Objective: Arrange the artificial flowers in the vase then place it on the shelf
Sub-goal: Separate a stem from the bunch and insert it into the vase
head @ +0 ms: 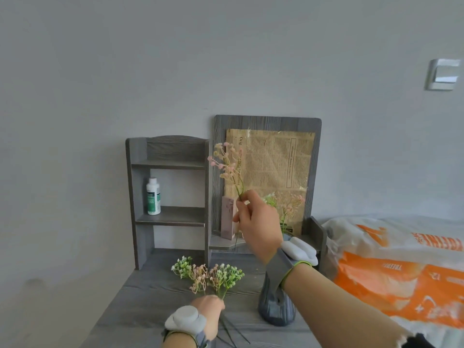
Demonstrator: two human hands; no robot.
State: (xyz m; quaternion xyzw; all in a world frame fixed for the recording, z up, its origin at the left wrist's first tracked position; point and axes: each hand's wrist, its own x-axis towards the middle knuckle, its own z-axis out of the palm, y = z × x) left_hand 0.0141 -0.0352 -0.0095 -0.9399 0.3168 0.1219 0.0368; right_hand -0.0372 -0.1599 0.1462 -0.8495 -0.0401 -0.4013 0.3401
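Observation:
My right hand point(258, 222) is raised above the table and pinches the stem of a pink artificial flower sprig point(227, 163), which points up in front of the shelf. My left hand point(207, 311) rests low on the table, closed on the stems of a bunch of green, white and pink flowers point(211, 275) lying flat. The dark grey ribbed vase point(276, 310) stands on the table under my right forearm, partly hidden by it. Some pink and white flowers point(288, 203) show behind my right hand; I cannot tell whether they stand in the vase.
A grey wooden shelf unit point(168, 164) stands against the wall with a white bottle point(153, 197) on its middle shelf. A pink box point(229, 217) and a board with newsprint paper point(273, 159) stand behind. An orange-and-white bag point(401, 272) lies to the right.

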